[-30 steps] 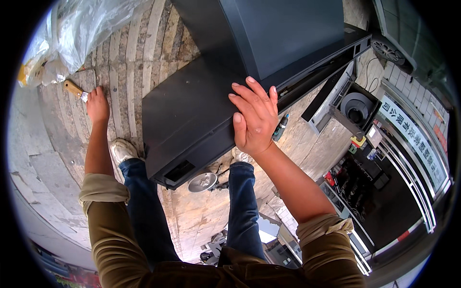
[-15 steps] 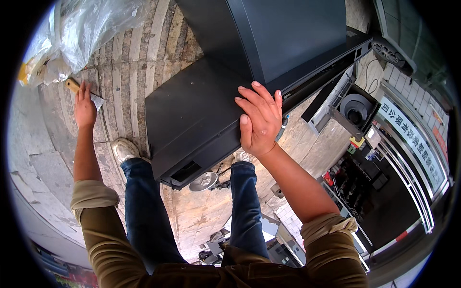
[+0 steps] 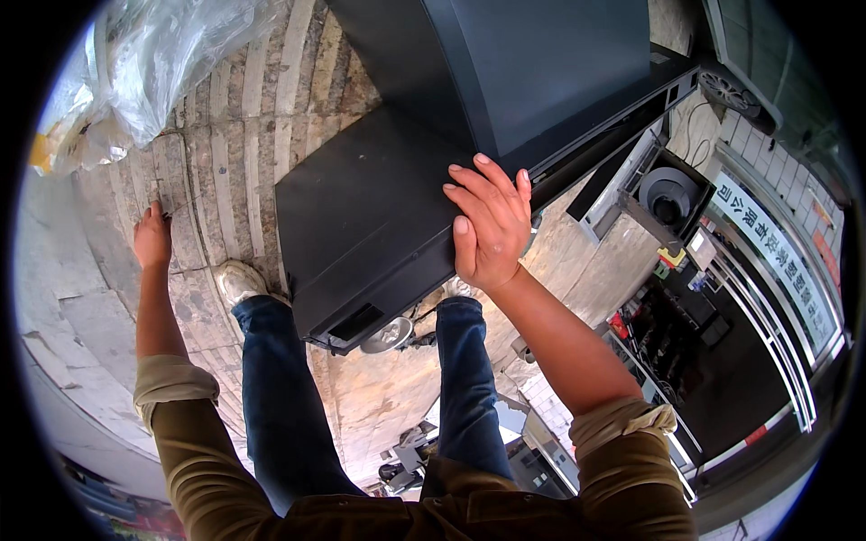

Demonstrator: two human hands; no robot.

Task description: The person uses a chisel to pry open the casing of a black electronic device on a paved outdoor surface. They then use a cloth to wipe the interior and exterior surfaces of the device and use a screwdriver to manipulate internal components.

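A large black cabinet-like casing [image 3: 370,198] stands tilted in front of me, with a smooth dark panel [image 3: 559,72] rising from it. My right hand [image 3: 492,221] lies on the casing's near edge by the foot of that panel, fingers spread and thumb apart. Off to the left, away from the casing, my left hand [image 3: 153,239] is held over the paved ground with its fingers curled in. A small dark bit shows at its fingertips; what it grips cannot be made out.
Clear plastic sheeting [image 3: 153,72] lies at the upper left. A bowl of pale pieces [image 3: 388,335] is on the ground between my feet, below the casing. To the right are an open box with a round grey part [image 3: 669,196], a car wheel [image 3: 729,94] and a signboard [image 3: 776,257].
My left hand has drawn down toward me and curled. The wooden-handled scraper that showed at its fingers is no longer recognisable. My right hand stays on the casing.
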